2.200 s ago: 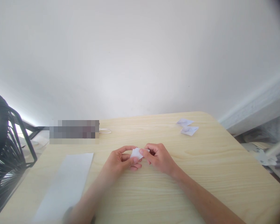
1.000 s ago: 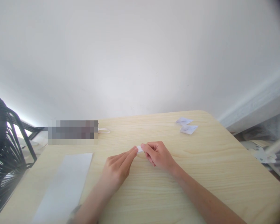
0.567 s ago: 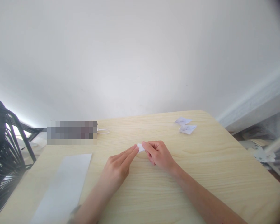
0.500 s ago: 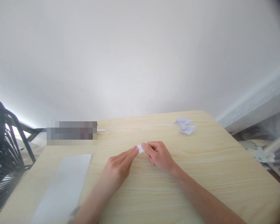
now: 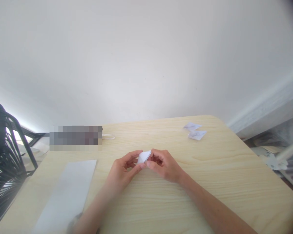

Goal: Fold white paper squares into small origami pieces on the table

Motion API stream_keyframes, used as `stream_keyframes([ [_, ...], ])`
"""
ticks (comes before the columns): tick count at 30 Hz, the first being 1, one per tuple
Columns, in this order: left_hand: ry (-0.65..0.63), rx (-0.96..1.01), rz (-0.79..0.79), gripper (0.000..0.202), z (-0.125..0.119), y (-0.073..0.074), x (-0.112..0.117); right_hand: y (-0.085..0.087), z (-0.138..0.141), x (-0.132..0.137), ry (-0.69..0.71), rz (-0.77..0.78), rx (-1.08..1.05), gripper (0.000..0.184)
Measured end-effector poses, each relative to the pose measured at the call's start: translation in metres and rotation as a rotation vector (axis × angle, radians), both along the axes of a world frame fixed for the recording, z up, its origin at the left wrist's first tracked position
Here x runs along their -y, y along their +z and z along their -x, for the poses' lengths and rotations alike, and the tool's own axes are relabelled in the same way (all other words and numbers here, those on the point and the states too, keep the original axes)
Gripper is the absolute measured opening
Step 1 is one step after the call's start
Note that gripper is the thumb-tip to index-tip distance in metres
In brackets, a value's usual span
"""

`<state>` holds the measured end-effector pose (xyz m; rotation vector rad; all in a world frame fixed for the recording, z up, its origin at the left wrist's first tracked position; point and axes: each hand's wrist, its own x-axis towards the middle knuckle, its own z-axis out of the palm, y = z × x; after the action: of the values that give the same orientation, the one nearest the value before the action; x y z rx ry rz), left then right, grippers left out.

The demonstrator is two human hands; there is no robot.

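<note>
Fingertips do all the work at this moment. The left hand [image 5: 123, 167] and the right hand [image 5: 164, 164] are both closed on a small folded paper [image 5: 144, 157], each pinching one side of it between thumb and forefinger. The paper sits between the two hands, lifted just off the bench [image 5: 210, 182] near its middle, with its upper edge standing up like a little white peak. The other fingers curl in under the palms; whether any of them rest on the wood I cannot tell.

From where I stand the piece looks small and several layers thick. I'd judge that a light grip close to the crease serves best, since squeezing too hard could make the layers slip or buckle. Working the two sides evenly, with both thumbs at the same height, should hold the shape square. Tugging with one hand alone would likely skew or tear it. Setting it down on the wood to press a crease would give a sharper line than pinching it in the air.

To the left lies a long white sheet [image 5: 68, 191], flat and well apart from the hands. At the far right of the bench two little folded pieces [image 5: 195, 131] lie just beside each other. A black wire chair [image 5: 2, 156] stands off the left edge.
</note>
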<state>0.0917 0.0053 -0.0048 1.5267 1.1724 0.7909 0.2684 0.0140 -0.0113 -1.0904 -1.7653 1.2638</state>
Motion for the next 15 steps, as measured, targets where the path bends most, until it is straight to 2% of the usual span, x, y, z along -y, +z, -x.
stream_keyframes([
  [3,0.023,0.063,0.032,0.038,-0.002,-0.0004,0.0005,-0.0001,0.0009,0.0002,-0.002,-0.01,0.008,0.011],
  [7,0.081,0.034,0.012,0.04,-0.0044,0.002,0.0023,-0.0023,0.0027,0.0005,-0.036,-0.018,0.019,0.01],
  [12,0.123,-0.037,-0.061,0.037,-0.007,0.0041,0.0055,-0.0039,0.0061,0.0011,-0.113,-0.061,0.053,0.008],
  [15,0.118,-0.082,-0.159,0.037,-0.0082,0.001,0.0068,-0.004,0.0093,0.0023,-0.18,-0.094,0.073,0.006],
])
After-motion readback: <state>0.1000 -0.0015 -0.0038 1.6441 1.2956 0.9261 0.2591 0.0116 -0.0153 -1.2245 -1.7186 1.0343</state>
